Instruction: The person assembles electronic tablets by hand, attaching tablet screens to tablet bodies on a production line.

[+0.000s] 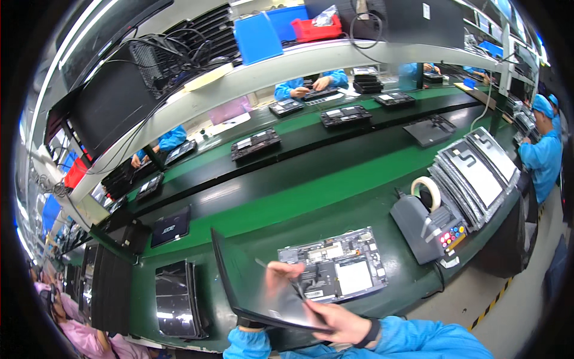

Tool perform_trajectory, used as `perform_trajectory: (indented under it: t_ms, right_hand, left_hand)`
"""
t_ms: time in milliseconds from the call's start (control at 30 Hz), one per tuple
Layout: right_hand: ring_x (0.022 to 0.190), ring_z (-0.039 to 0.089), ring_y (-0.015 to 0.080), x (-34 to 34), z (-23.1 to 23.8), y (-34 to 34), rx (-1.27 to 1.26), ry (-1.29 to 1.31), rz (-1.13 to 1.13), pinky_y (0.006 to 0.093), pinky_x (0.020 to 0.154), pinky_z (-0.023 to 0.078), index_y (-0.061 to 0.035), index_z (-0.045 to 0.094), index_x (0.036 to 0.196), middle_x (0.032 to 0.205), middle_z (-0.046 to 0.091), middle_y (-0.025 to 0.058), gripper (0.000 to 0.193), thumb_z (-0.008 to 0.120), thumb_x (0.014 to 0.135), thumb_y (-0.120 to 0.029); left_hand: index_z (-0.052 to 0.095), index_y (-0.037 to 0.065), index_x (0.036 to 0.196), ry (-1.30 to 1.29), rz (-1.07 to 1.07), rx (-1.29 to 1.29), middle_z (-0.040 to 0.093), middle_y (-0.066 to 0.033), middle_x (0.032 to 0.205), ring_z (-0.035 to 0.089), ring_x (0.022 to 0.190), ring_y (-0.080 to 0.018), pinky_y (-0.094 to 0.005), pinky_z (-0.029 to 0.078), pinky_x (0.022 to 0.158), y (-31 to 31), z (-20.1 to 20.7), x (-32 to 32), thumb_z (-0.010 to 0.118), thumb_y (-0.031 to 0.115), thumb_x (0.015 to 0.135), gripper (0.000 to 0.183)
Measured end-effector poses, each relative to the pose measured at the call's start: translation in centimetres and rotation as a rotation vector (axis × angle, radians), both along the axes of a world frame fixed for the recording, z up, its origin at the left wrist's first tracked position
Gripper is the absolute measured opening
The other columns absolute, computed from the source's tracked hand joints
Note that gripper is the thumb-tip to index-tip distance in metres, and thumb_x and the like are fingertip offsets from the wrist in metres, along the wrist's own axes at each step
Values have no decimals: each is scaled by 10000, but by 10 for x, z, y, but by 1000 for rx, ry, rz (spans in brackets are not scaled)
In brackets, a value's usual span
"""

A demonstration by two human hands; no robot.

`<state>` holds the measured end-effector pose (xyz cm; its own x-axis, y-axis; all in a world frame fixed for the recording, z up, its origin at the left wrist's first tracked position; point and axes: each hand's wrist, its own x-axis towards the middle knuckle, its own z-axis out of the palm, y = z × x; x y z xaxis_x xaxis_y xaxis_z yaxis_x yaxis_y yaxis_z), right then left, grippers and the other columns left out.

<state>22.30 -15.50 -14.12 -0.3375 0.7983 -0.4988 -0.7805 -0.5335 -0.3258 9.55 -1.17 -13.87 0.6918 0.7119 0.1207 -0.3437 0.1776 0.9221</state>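
Observation:
A dark, glossy laptop screen panel [248, 278] is raised at a tilt above the front of the green bench. My right hand [342, 322] grips its near right corner, thumb on top. My left hand [283, 272] is closed at the panel's upper right edge, slightly blurred, its forearm passing behind the panel. Some of the paler shape on the glossy face looks like a reflection. Just beyond my hands lies an opened laptop base [335, 263], its circuit boards, dark battery and a white rectangle exposed; the panel and my hands cover its near left part.
Left of the panel sit stacked black panels [174, 299] and a closed dark laptop [171, 226]. At right stand a grey tape dispenser [424, 224] and a pile of bagged panels [472, 173]. Laptop bases [345, 116] line the far belt. An overhead shelf [239, 75] spans the bench; co-workers sit beyond.

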Motion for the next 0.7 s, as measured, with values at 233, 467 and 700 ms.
perform_trajectory:
  t_ms: [233, 467, 700]
  right_hand:
    - [841, 637, 288, 69, -19, -32, 356, -380, -335, 376, 726, 543, 49, 506, 1115, 962, 615, 196, 332, 423, 976, -241]
    - [790, 639, 242, 137, 19, -41, 333, -704, -659, 356, 664, 539, 34, 509, 1058, 924, 619, 172, 306, 416, 966, -242]
    - [763, 634, 227, 107, -11, -17, 349, -868, -392, 314, 641, 530, 37, 531, 1028, 910, 626, 172, 286, 425, 974, -223]
  left_hand:
    - [512, 44, 696, 163, -343, 54, 537, -33, 572, 518, 519, -107, -231, 411, 493, 57, 8, 50, 569, 528, 858, 513]
    - [524, 68, 688, 645, -474, 296, 499, 55, 634, 438, 611, -46, -218, 377, 585, 72, 28, 84, 616, 397, 871, 387]
    - [517, 36, 652, 331, -324, 253, 494, -29, 496, 448, 354, -114, -225, 308, 299, 72, 13, 65, 530, 572, 857, 574]
